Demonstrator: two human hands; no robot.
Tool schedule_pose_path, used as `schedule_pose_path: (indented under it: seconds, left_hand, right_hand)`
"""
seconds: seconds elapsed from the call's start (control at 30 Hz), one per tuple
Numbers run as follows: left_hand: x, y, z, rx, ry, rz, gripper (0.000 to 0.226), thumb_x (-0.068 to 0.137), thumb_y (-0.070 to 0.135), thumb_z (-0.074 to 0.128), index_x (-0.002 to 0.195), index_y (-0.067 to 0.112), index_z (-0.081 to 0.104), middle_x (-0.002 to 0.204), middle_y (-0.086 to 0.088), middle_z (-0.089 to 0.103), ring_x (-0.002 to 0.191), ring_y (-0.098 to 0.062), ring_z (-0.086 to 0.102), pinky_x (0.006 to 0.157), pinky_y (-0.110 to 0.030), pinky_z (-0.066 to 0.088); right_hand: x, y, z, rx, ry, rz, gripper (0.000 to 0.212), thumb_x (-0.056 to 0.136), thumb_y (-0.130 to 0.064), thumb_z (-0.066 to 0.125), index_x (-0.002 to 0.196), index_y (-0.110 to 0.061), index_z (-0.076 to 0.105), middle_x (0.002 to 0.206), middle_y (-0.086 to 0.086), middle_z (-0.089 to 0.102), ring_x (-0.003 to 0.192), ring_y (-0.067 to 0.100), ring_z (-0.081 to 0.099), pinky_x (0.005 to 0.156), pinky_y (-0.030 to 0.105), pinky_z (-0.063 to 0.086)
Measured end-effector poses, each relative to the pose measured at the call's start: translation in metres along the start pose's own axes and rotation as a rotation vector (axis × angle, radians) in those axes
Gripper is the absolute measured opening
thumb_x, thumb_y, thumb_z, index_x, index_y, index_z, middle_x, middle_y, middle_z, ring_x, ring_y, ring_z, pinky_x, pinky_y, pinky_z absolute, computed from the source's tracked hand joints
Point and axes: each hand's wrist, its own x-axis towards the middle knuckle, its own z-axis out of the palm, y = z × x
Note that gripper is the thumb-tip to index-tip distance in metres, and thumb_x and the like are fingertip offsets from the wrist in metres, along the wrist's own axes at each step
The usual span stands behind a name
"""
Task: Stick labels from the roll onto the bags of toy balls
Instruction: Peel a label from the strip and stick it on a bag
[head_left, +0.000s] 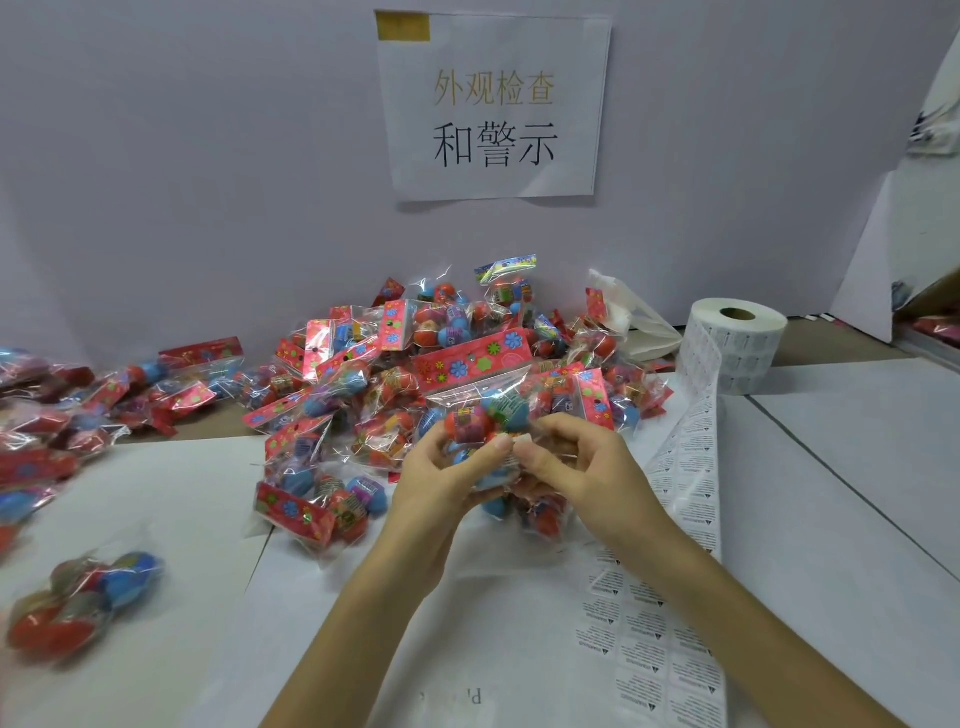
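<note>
**Holding one bag of toy balls in front of the pile**

On the white table (857, 493), a pile of bags (363, 374) fills the middle against the wall, with looser bags spread out to my left. The label roll (737, 338) stands upright at the right. Its strip (693, 467) runs toward me past my right wrist. I hold one bag (483, 410) just in front of the pile. My left hand (441, 483) curls round its left side and my right hand (576, 467) grips its right side, thumbs nearly meeting on the plastic. Whether a label lies under them I cannot tell.
</note>
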Motion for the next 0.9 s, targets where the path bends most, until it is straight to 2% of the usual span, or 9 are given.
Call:
schedule_pose_path:
  seconds: [0.17,0.27,0.4,0.47,0.57,0.63,0.73,0.8,0.9]
  left_hand:
    - [0.000,0.002,-0.001,-0.009,0.005,-0.033,0.049,0.073,0.031,0.079,0.119,0.016,0.069,0.110,-0.005,0.078,0.097,-0.022,0.076,0.070,-0.022,0.059]
    - [0.001,0.003,-0.001,-0.003,0.022,-0.056,0.049,0.074,0.033,0.078,0.119,0.016,0.070,0.111,-0.005,0.077,0.100,-0.023,0.075,0.076,-0.027,0.058]
    - [0.000,0.004,-0.001,0.008,0.042,-0.074,0.046,0.075,0.034,0.077,0.117,0.017,0.070,0.108,-0.004,0.078,0.099,-0.022,0.075,0.081,-0.031,0.057]
    - [-0.001,0.005,0.000,0.047,0.058,-0.040,0.042,0.077,0.034,0.079,0.115,0.019,0.070,0.105,0.000,0.079,0.095,-0.019,0.076,0.075,-0.026,0.058]
    - [-0.002,0.005,0.002,0.080,0.059,-0.002,0.043,0.075,0.031,0.081,0.115,0.020,0.070,0.102,0.000,0.079,0.091,-0.017,0.077,0.069,-0.021,0.059]
    - [-0.002,0.005,0.002,0.066,0.041,-0.020,0.048,0.072,0.033,0.081,0.117,0.019,0.070,0.104,-0.002,0.079,0.093,-0.019,0.077,0.071,-0.022,0.059]
    - [-0.003,0.006,-0.001,0.011,0.012,-0.036,0.044,0.076,0.029,0.081,0.117,0.018,0.070,0.107,-0.005,0.078,0.095,-0.023,0.076,0.073,-0.024,0.059]
    - [-0.002,0.005,0.000,0.051,0.064,0.030,0.039,0.076,0.021,0.084,0.114,0.019,0.071,0.103,-0.001,0.079,0.094,-0.020,0.076,0.073,-0.024,0.059]
    - [-0.001,-0.001,0.003,0.378,0.206,0.370,0.035,0.076,0.005,0.087,0.102,0.023,0.073,0.092,0.013,0.075,0.088,-0.007,0.070,0.075,-0.017,0.055]
  right_hand:
    - [-0.001,-0.001,0.001,0.037,-0.034,-0.005,0.020,0.085,-0.036,0.071,0.104,-0.030,0.074,0.097,-0.001,0.077,0.089,0.020,0.075,0.075,0.030,0.062]
    - [-0.001,-0.002,0.001,0.063,-0.048,0.012,0.024,0.088,-0.028,0.069,0.111,-0.023,0.071,0.097,0.000,0.077,0.083,0.022,0.076,0.072,0.025,0.060]
    - [0.001,0.001,-0.001,0.038,-0.066,0.058,0.021,0.097,-0.020,0.064,0.118,-0.018,0.069,0.100,0.005,0.076,0.087,0.025,0.075,0.081,0.037,0.062]
    - [0.000,0.001,0.000,0.049,-0.062,0.074,0.020,0.097,-0.025,0.065,0.115,-0.018,0.071,0.098,0.005,0.076,0.086,0.025,0.075,0.080,0.037,0.062]
    - [-0.001,0.001,0.002,0.019,0.017,0.051,0.029,0.085,-0.040,0.071,0.105,-0.020,0.073,0.092,0.005,0.076,0.087,0.025,0.075,0.078,0.039,0.062]
    - [0.000,0.001,0.001,0.017,0.020,0.056,0.028,0.086,-0.038,0.070,0.105,-0.017,0.073,0.092,0.007,0.076,0.088,0.025,0.075,0.079,0.041,0.062]
    - [0.002,-0.001,-0.004,0.080,-0.062,0.111,0.020,0.095,-0.025,0.063,0.109,-0.013,0.070,0.091,0.010,0.077,0.080,0.026,0.075,0.074,0.033,0.062]
    - [0.005,-0.003,-0.006,0.071,-0.075,0.153,0.020,0.100,-0.019,0.059,0.116,-0.012,0.068,0.097,0.011,0.076,0.084,0.027,0.076,0.074,0.030,0.061]
    - [0.009,-0.006,-0.011,0.071,-0.013,0.245,0.024,0.104,-0.024,0.052,0.120,-0.012,0.065,0.104,0.011,0.076,0.086,0.032,0.075,0.069,0.028,0.060]
